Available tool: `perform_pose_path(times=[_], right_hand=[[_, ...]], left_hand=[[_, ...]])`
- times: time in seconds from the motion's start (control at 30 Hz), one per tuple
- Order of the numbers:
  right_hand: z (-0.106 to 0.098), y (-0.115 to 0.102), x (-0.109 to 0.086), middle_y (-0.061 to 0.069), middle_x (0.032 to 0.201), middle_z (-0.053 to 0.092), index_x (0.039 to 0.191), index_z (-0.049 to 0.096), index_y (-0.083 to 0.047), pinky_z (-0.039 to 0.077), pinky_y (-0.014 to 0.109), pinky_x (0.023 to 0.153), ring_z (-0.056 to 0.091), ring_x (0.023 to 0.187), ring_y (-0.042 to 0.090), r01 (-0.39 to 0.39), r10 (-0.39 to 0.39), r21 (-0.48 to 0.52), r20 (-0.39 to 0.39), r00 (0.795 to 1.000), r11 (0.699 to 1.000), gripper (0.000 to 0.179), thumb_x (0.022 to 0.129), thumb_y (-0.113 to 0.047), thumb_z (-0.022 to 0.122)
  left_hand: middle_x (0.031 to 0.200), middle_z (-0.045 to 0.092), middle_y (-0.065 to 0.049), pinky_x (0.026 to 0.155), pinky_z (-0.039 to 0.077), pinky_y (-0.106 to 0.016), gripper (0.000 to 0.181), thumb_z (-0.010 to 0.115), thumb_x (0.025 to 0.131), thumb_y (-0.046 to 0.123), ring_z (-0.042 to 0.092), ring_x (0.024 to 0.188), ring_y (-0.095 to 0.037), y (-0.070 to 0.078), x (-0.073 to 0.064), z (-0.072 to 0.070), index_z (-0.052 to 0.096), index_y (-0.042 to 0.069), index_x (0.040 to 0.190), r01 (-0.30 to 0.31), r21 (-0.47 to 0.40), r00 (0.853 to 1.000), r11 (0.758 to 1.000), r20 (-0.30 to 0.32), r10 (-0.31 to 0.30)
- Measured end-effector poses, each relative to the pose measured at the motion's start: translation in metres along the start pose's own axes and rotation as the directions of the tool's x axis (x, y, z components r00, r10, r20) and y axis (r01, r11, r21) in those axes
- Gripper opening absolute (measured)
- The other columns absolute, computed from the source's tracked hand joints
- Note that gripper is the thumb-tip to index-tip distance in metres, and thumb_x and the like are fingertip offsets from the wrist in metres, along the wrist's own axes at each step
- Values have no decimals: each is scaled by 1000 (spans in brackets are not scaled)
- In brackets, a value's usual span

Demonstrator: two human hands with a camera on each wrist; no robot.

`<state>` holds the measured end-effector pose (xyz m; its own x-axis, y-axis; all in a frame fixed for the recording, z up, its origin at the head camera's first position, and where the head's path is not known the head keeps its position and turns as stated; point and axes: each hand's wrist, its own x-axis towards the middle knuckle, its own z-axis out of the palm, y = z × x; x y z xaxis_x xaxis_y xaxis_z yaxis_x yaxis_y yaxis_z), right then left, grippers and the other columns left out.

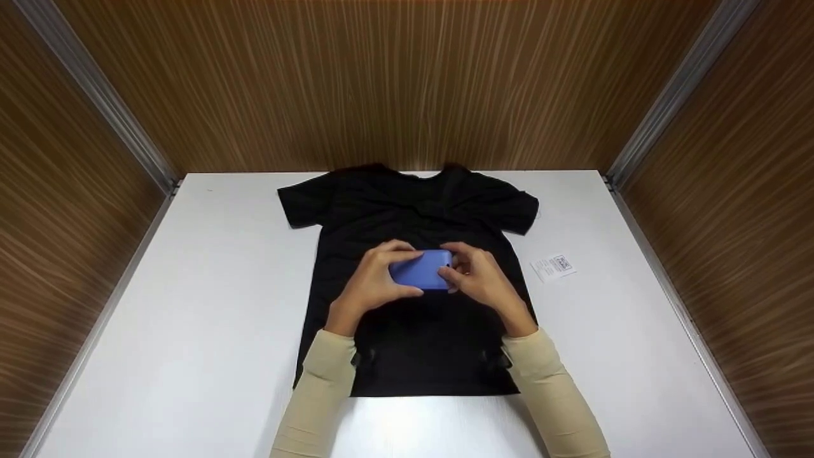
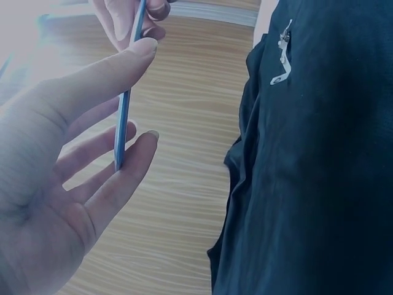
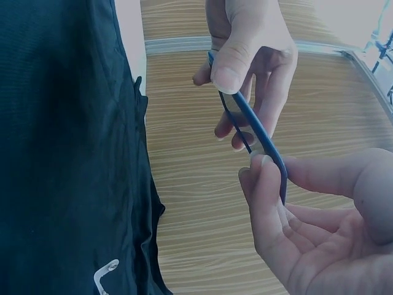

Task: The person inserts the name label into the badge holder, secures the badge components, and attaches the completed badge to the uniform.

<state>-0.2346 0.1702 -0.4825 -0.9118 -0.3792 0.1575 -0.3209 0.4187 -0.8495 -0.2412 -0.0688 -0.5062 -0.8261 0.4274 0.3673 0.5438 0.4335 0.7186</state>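
A blue phone case (image 1: pixel 416 270) is held level between both hands above a black T-shirt (image 1: pixel 432 350). My left hand (image 1: pixel 375 280) grips its left end, thumb on the near edge and index finger along the far edge. At the other end, my right hand (image 1: pixel 477 273) pinches the corner, its thumb overlapping the blue face. From the left wrist the phone case (image 2: pixel 123 123) appears as a thin edge. In the right wrist view the phone case (image 3: pixel 261 132) shows two blue rims with a gap between them. The T-shirt lies spread flat, both sleeves out.
A white table (image 1: pixel 222 305) bears the shirt, with brown wood-grain panels (image 1: pixel 407 83) at the back and both sides. A small printed white card (image 1: pixel 553 267) lies right of the shirt. A bent metal piece (image 2: pixel 282 58) shows against the dark cloth in the left wrist view.
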Motion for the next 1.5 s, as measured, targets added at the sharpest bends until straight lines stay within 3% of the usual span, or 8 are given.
perform_pose_path(times=[0.27,0.57,1.1,1.5], right_hand=[[0,1,0,20,85,68,136,59,9,62,31,58,69,65,21,-15,15,-29,-3,1000,999,46,94,-4,74],[0,2,0,20,85,68,136,59,8,60,25,58,71,67,25,-14,14,-40,7,1000,999,46,94,-5,73],[3,4,3,24,91,70,135,59,9,62,31,60,72,69,25,-47,47,-1,14,999,999,46,93,-2,73],[3,8,3,24,90,71,135,58,10,60,26,58,72,68,22,-32,32,-8,15,999,999,45,94,-3,73]], left_hand=[[127,67,-12,105,52,-48,65,97,70,19,63,119,-30,1,0,2,73,9,129,-11,4,1000,1000,6,11],[126,67,-10,104,52,-47,64,97,71,24,62,118,-28,-1,0,3,73,11,129,-10,9,1000,1000,3,10],[128,66,-10,104,53,-47,62,95,74,25,62,120,-27,-5,0,4,73,13,130,19,26,999,999,26,-20],[127,67,-9,103,54,-45,63,95,74,28,62,119,-26,-7,0,5,73,13,130,13,41,1000,999,20,-13]])
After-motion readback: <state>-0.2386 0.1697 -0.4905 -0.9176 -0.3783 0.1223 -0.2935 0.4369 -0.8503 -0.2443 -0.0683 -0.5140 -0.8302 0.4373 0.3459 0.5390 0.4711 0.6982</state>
